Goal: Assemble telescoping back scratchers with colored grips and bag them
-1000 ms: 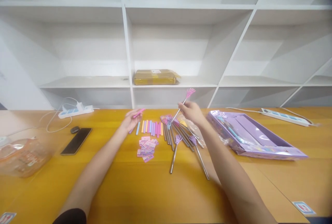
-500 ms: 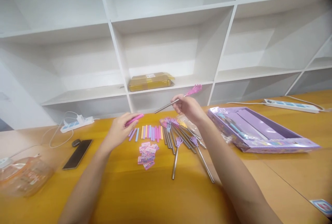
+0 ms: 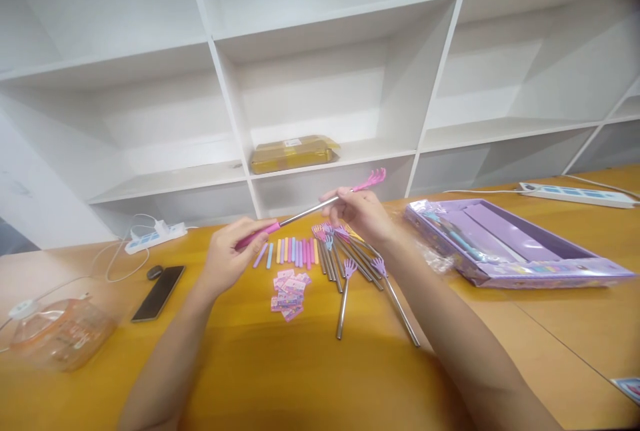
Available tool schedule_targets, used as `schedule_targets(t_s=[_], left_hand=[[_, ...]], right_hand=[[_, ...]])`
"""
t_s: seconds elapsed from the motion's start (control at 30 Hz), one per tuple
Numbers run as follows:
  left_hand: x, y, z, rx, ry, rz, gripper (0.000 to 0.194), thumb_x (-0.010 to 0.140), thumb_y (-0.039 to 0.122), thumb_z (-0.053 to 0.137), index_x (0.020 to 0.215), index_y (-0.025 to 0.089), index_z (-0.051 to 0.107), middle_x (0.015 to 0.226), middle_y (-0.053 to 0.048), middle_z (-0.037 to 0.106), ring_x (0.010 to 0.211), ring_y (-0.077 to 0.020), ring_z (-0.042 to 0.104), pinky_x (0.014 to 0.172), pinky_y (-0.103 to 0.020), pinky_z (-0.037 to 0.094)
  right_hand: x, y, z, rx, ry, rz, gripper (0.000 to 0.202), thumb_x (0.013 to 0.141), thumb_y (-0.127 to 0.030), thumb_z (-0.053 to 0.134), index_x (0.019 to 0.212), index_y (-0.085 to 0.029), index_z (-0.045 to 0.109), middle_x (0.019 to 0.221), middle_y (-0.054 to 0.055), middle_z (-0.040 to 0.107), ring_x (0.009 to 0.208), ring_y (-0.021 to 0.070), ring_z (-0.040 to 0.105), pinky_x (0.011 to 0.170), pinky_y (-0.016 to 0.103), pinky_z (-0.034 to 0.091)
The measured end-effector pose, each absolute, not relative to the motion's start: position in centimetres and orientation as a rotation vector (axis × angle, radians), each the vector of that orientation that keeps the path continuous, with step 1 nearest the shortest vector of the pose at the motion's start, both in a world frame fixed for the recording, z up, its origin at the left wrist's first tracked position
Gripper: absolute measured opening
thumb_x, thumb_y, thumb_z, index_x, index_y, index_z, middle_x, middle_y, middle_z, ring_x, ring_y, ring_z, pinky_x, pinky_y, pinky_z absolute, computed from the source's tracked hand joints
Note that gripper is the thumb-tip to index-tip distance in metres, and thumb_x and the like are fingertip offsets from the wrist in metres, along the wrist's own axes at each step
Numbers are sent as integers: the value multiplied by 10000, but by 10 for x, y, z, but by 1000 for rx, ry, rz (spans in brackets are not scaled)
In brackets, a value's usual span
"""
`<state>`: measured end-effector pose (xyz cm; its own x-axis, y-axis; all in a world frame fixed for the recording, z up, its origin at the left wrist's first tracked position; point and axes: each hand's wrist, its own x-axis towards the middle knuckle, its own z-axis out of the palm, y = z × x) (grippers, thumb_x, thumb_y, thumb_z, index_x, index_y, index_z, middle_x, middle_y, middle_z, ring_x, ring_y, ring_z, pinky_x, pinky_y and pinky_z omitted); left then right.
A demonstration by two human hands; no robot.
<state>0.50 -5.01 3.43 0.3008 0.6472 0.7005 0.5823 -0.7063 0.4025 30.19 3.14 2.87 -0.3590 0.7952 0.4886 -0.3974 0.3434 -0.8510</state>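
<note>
My left hand [image 3: 231, 252] is closed around a pink handle grip [image 3: 257, 234]. In my right hand [image 3: 357, 213], pinched near its pink claw head, is a back scratcher [image 3: 305, 212] with a metal rod. The rod's lower end meets the open end of the grip; how deep it sits inside I cannot tell. Below my hands lies a row of coloured handle grips [image 3: 296, 252]. Several more back scratchers [image 3: 345, 298] with metal rods lie beside them under my right wrist. A small heap of pink printed cards [image 3: 290, 294] is nearer to me.
To the right stands an open purple box [image 3: 540, 279], with crumpled clear plastic [image 3: 433, 258] beside it. A phone [image 3: 159, 293], a small black item [image 3: 155, 272], a power strip [image 3: 155, 238] and an orange-tinted clear container [image 3: 63, 334] are at left. White shelving behind holds a yellow taped parcel [image 3: 294, 154].
My hands have come together. The back scratcher's rod end, apart from the pink grip before, now meets the grip's end. The view has shifted slightly.
</note>
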Motion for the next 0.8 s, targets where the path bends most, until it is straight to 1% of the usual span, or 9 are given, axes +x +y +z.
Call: schedule_targets(t_s=[0.2, 0.4, 0.5, 0.63, 0.73, 0.8], left_hand=[[3, -49, 34, 2535, 1124, 1402, 247, 1026, 305, 678, 1226, 328, 821, 985, -53, 797, 806, -167, 701, 685, -306, 519], [3, -46, 32, 2607, 1133, 1545, 225, 1008, 258, 701, 1183, 297, 836, 964, -44, 801, 739, -130, 689, 626, -262, 514], [3, -45, 31, 2635, 1119, 1568, 226, 996, 224, 712, 1174, 281, 840, 938, -42, 795, 737, -122, 688, 626, -245, 519], [2, -45, 29, 2675, 1055, 1629, 246, 967, 171, 742, 1175, 259, 840, 913, -34, 787, 735, -104, 686, 620, -216, 511], [1, -45, 27, 2703, 1014, 1745, 290, 939, 134, 767, 1192, 258, 838, 922, -30, 789, 725, -90, 685, 612, -199, 504], [1, -45, 25, 2731, 987, 1748, 329, 932, 127, 774, 1220, 275, 832, 926, -26, 790, 701, -83, 675, 594, -195, 496]], right_hand=[[299, 31, 26, -366, -1456, 1278, 450, 865, -610, 807, 886, -161, 829, 755, 81, 775, 503, 135, 605, 534, 299, 518], [295, 26, 23, -373, -1493, 1298, 450, 901, -609, 780, 994, -173, 842, 875, 100, 810, 514, 132, 606, 489, 300, 505], [293, 26, 20, -356, -1491, 1305, 441, 924, -600, 764, 998, -174, 847, 896, 103, 815, 516, 121, 610, 499, 288, 497], [290, 25, 19, -375, -1469, 1311, 491, 907, -632, 769, 1011, -159, 849, 867, 99, 816, 494, 110, 592, 481, 275, 474], [288, 22, 21, -370, -1431, 1289, 495, 897, -634, 782, 951, -146, 848, 803, 89, 801, 479, 100, 584, 483, 261, 463], [288, 17, 24, -369, -1429, 1274, 488, 892, -629, 790, 907, -145, 846, 769, 80, 790, 470, 96, 583, 499, 262, 476]])
